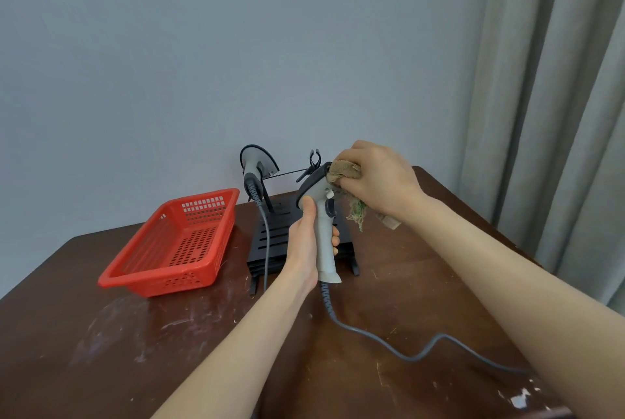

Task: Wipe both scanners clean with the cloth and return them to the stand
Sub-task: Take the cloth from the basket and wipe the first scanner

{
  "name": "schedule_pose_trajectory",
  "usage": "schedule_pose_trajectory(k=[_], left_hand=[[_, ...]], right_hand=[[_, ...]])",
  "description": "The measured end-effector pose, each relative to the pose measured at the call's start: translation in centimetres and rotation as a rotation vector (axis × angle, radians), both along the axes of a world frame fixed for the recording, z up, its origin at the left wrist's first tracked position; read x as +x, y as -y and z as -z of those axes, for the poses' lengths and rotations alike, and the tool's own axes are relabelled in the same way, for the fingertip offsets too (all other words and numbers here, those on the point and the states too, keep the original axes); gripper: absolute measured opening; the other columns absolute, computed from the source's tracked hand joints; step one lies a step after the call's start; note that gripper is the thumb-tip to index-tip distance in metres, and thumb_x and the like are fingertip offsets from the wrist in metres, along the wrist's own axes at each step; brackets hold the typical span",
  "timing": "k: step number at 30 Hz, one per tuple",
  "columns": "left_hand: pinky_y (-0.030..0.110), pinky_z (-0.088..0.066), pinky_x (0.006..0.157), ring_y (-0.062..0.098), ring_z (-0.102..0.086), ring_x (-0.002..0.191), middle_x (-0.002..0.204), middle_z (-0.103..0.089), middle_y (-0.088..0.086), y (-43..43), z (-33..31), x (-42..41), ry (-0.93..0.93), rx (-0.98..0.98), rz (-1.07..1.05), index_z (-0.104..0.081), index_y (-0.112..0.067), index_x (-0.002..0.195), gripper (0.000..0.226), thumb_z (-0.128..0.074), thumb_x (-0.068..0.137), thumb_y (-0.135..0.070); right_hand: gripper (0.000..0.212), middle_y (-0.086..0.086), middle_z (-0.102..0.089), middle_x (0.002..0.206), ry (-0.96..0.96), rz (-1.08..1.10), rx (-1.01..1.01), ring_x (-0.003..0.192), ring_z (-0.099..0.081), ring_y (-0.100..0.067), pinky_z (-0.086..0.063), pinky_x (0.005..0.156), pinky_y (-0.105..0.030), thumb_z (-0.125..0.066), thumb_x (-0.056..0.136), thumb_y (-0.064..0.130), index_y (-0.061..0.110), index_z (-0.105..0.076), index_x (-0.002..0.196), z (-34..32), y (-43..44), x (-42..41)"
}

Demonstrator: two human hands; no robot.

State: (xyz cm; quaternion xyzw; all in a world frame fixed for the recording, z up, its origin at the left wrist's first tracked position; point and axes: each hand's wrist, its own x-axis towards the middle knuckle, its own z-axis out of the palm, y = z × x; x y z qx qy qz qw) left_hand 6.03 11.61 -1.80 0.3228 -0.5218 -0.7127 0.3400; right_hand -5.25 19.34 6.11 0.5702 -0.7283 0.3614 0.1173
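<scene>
Across the scuffed dark-brown wooden desk [422,283], a red perforated plastic basket [159,285] sits just left of the black slotted metal stand [274,232], where one grey corded scanner [257,161] hangs. Before the stand, the left hand [302,246] grips the second grey scanner [323,243] upright by its handle, steadying its head for the right hand [378,178], which clutches a frayed tan cloth [343,172] against it. Its trailing grey cable [372,337] could snag.

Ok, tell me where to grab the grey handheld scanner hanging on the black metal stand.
Probably grip the scanner by its handle, which hangs down free. Come from the front-left: the stand's post sits just right of it, and the cable trails from the bottom.
</scene>
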Motion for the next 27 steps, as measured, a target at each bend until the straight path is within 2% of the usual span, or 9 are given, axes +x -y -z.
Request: schedule_pose_trajectory(k=[4,9,12,15,18,20,22,24,27], left_hand=[[0.025,-0.043,0.044,0.014,-0.050,0.045,0.056,-0.056,0.004,0.1,0.0,-0.1,0.008,-0.019,0.003,-0.061,-0.002,0.092,0.062,-0.044,0.087,-0.061],[0.026,-0.043,0.046,0.015,-0.051,0.046,0.055,-0.056,0.004,0.2,0.3,0.0,0.021,-0.036,-0.015,-0.060,-0.003,0.092,0.060,-0.044,0.088,-0.060],[0.026,-0.044,0.047,0.014,-0.051,0.047,0.055,-0.056,0.005,0.3,0.3,0.1,0.028,-0.058,-0.015,-0.061,-0.004,0.086,0.057,-0.044,0.090,-0.058],[0.025,-0.044,0.045,0.014,-0.051,0.046,0.056,-0.056,0.005,0.5,0.1,0.4,0.006,-0.033,0.000,-0.062,-0.003,0.086,0.058,-0.044,0.089,-0.058],[0.022,-0.041,0.042,0.013,-0.048,0.044,0.056,-0.054,0.004,1.0,-0.2,0.8,-0.069,0.027,0.022,-0.063,-0.004,0.092,0.061,-0.040,0.089,-0.061],[0.022,-0.041,0.042,0.012,-0.047,0.044,0.056,-0.053,0.003,1.2,-0.3,1.0,-0.089,0.040,0.034,-0.063,-0.005,0.092,0.061,-0.039,0.089,-0.061],[0.022,-0.040,0.042,0.012,-0.046,0.043,0.056,-0.053,0.003,1.2,-0.2,1.0,-0.099,0.051,0.043,-0.064,-0.006,0.093,0.062,-0.038,0.090,-0.061],[0.022,-0.040,0.042,0.012,-0.046,0.043,0.056,-0.053,0.003,1.0,-0.1,0.9,-0.096,0.061,0.037,-0.064,-0.005,0.094,0.062,-0.038,0.091,-0.061],[0.022,-0.040,0.042,0.013,-0.046,0.043,0.056,-0.052,0.004,0.8,0.0,0.8,-0.092,0.073,0.028,-0.064,-0.004,0.094,0.062,-0.039,0.090,-0.061]], right_hand=[[0.025,0.005,-0.058,0.106,-0.172,0.030,0.055,0.093,-0.057,-0.025,-0.035,0.067,-0.029,-0.056,0.084,0.022,0.030,-0.066,0.106,-0.1,-0.5,-0.6],[0.023,0.001,-0.056,0.105,-0.286,0.087,0.111,0.094,-0.056,-0.026,-0.032,0.064,-0.029,-0.054,0.086,0.020,0.029,-0.066,0.104,0.0,-0.6,-0.8],[0.019,-0.002,-0.055,0.103,-0.310,0.172,0.223,0.094,-0.055,-0.028,-0.031,0.063,-0.029,-0.049,0.089,0.020,0.025,-0.065,0.099,0.1,-0.7,-1.2],[0.020,-0.003,-0.059,0.109,-0.246,0.312,0.378,0.097,-0.058,-0.028,-0.034,0.067,-0.029,-0.053,0.089,0.019,0.024,-0.065,0.103,-0.1,-0.8,-2.3],[0.031,-0.005,-0.062,0.113,-0.013,0.288,0.400,0.098,-0.058,-0.029,-0.038,0.070,-0.029,-0.054,0.086,0.022,0.026,-0.060,0.116,0.3,-1.5,-3.5],[0.034,-0.005,-0.062,0.116,-0.013,0.275,0.443,0.102,-0.057,-0.030,-0.039,0.072,-0.030,-0.055,0.086,0.025,0.027,-0.055,0.120,0.9,-1.9,-3.8],[0.024,-0.005,-0.066,0.107,0.032,0.252,0.310,0.097,-0.059,-0.029,-0.040,0.070,-0.031,-0.057,0.085,0.027,0.028,-0.060,0.109,1.3,-1.9,-3.7],[0.009,-0.001,-0.069,0.092,0.166,0.172,0.105,0.090,-0.061,-0.026,-0.046,0.070,-0.033,-0.062,0.081,0.032,0.029,-0.064,0.089,1.0,-1.7,-3.0],[0.013,0.002,-0.068,0.081,0.202,0.079,-0.046,0.083,-0.061,-0.023,-0.049,0.070,-0.035,-0.066,0.078,0.042,0.029,-0.062,0.078,0.2,-1.1,-1.6]])
